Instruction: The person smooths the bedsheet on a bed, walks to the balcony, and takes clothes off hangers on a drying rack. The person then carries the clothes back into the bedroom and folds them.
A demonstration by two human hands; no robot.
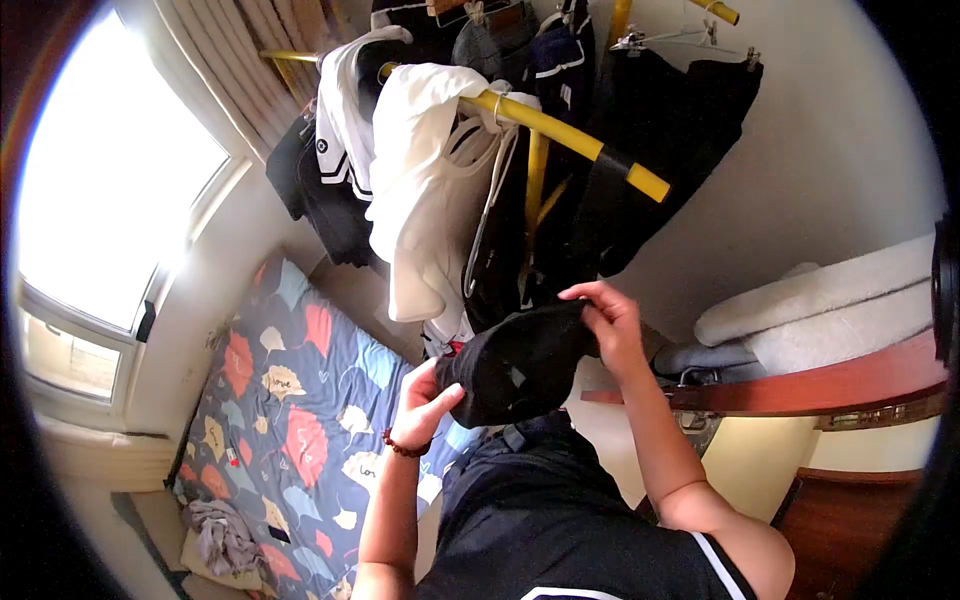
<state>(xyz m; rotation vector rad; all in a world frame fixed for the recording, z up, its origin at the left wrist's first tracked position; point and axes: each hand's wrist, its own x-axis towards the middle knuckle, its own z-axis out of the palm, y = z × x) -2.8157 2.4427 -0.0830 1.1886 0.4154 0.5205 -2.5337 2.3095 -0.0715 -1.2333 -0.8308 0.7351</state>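
Note:
Between my two hands, in front of my waist, is a black cloth item [525, 365] that looks like a hat, with a small grey patch on it. My left hand [427, 402] pinches its left edge, thumb on the near side; a beaded bracelet circles that wrist. At the upper right edge, my right hand [612, 325] grips it between thumb and fingers. Just beyond the hat hang a white garment [425, 170] and an empty-looking hanger [487, 220] on the yellow-barred clothes rack [570, 135].
To the left lies a bed with a leaf-patterned cover [305, 440], a crumpled grey cloth [222, 535] on it, beside a bright window [110, 170]. Black trousers [690, 120] hang at the back right. A reddish wooden shelf [800, 395] holding folded white bedding [840, 320] juts in on the right.

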